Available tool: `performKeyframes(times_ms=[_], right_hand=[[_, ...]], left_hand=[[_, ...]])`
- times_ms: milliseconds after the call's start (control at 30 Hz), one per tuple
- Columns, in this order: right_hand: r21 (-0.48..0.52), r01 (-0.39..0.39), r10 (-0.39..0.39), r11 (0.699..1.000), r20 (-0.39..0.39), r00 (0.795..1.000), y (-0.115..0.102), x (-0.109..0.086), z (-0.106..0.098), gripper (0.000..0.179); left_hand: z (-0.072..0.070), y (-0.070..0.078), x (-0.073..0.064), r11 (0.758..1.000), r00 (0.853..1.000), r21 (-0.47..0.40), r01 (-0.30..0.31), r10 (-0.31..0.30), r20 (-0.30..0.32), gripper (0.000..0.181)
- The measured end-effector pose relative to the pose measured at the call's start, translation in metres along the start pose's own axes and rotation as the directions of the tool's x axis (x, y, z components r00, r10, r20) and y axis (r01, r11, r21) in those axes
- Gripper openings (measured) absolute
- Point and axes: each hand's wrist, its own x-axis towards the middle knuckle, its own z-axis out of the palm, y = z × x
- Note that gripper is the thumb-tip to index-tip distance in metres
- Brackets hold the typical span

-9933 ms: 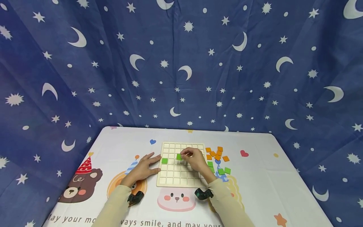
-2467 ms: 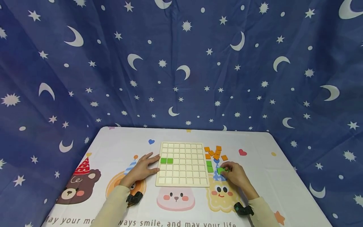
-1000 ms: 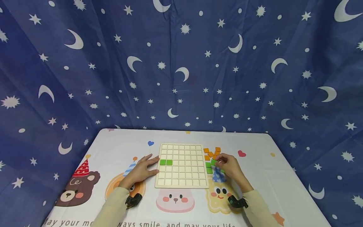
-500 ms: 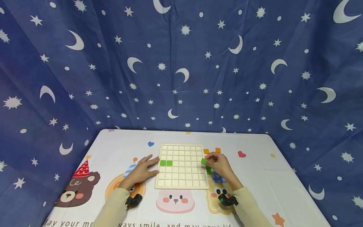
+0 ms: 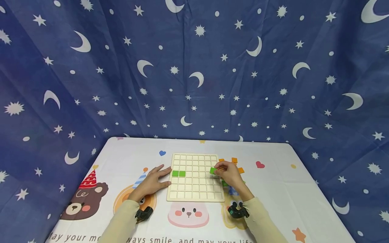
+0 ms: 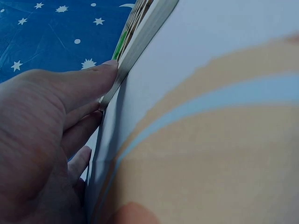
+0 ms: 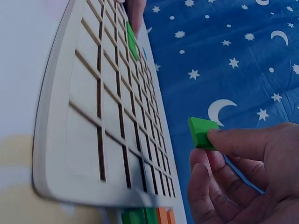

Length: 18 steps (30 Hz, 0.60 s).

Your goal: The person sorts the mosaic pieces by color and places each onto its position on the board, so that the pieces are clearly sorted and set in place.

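My right hand [image 5: 228, 172] pinches a green square tile [image 7: 202, 132] between thumb and fingertips, held above the right part of a pale wooden grid board [image 5: 194, 195]. Two green tiles [image 5: 178, 173] sit side by side in the board's cells at its left edge. My left hand [image 5: 153, 182] lies with fingers spread at the board's left side. In the left wrist view, its fingertips [image 6: 108, 70] touch the board's edge.
Loose orange tiles [image 5: 234, 160] and green tiles [image 5: 225, 183] lie right of the board, partly hidden by the right hand. The tablecloth [image 5: 273, 195] has printed cartoon animals. A blue star-and-moon curtain [image 5: 194, 84] hangs behind the table.
My right hand has picked up a green tile from beside the board and carried it left over the board's right edge. Earlier, a second green tile joined the first. The left hand stays put.
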Motion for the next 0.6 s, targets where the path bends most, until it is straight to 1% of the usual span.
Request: performKeyframes(times_ms=[267,467,600], right_hand=[[0.030,0.013,-0.015,0.999,0.044,0.999,-0.007,0.002,0.018,0.012],[0.080,0.006,-0.012,0.997,0.074,0.997,-0.012,0.006,0.033,0.012],[0.093,0.027,-0.035,0.995,0.093,0.995,-0.012,0.008,0.042,0.011]], left_hand=[[-0.001,0.000,0.001,1.000,1.000,0.008,0.006,-0.006,0.005,0.064],[-0.001,0.002,0.000,1.000,1.000,-0.002,0.001,-0.001,-0.015,0.063],[-0.001,0.002,-0.001,1.000,1.000,-0.011,-0.005,0.005,-0.012,0.063]])
